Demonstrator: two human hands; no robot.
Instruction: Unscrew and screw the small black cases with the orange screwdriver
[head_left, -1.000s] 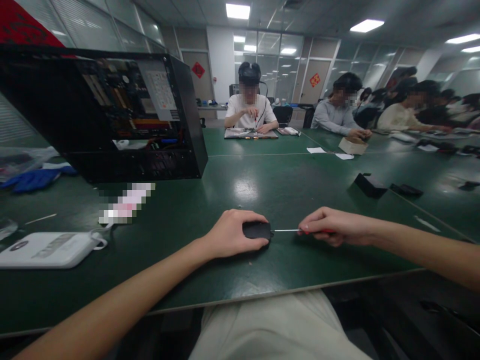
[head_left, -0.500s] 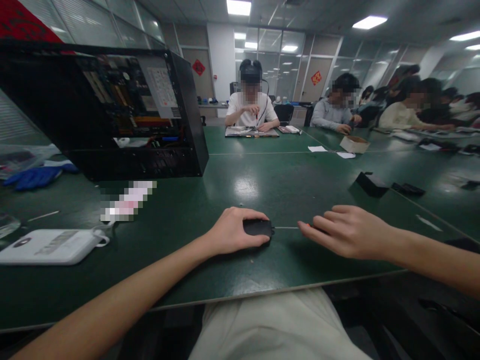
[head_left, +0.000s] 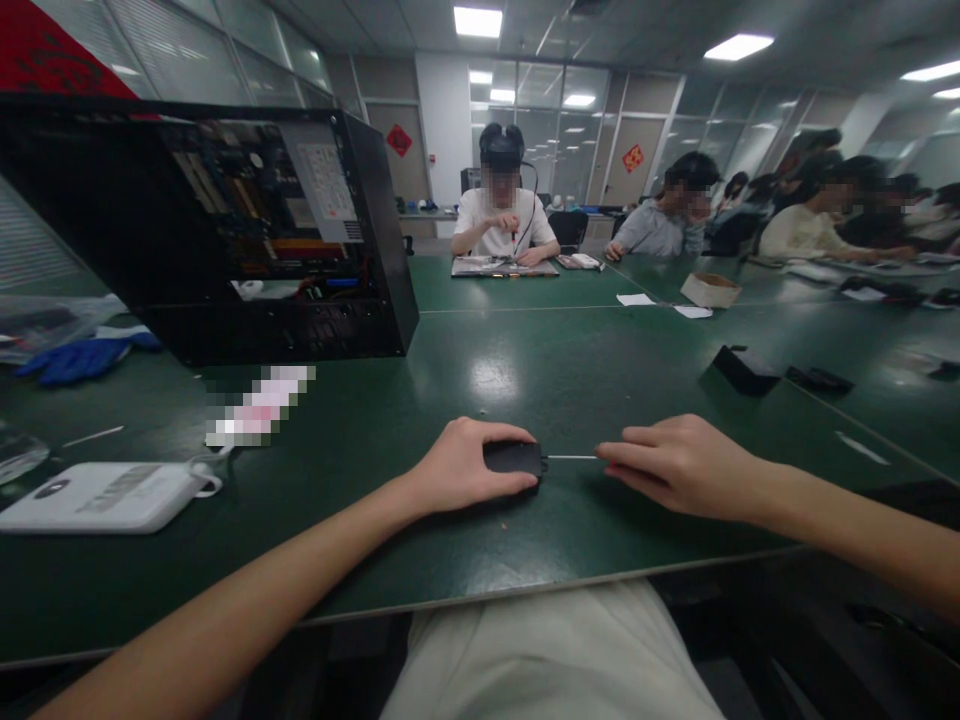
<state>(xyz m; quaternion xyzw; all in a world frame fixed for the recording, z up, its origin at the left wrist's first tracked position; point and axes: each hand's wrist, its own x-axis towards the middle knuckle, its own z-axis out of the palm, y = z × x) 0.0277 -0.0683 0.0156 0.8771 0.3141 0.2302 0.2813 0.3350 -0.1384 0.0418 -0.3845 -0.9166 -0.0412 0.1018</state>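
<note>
My left hand is wrapped around a small black object lying on the green table, with thumb and fingers on its two long sides. A thin pale metal shaft runs level between the object's right end and my right hand. The fingers of my right hand are closed round the near end of that shaft; a handle, if any, is mostly hidden inside them. Whether the shaft's tip touches the black object is too small to tell.
An open black computer case stands at the back left. Nearer are a white power bank and blue gloves. A small black box and a cardboard box are at the right. People sit across the table.
The fingers of my right hand have turned and drawn closer together around the tool. My left hand and the black object have hardly moved. A person at the back right has raised a hand.
</note>
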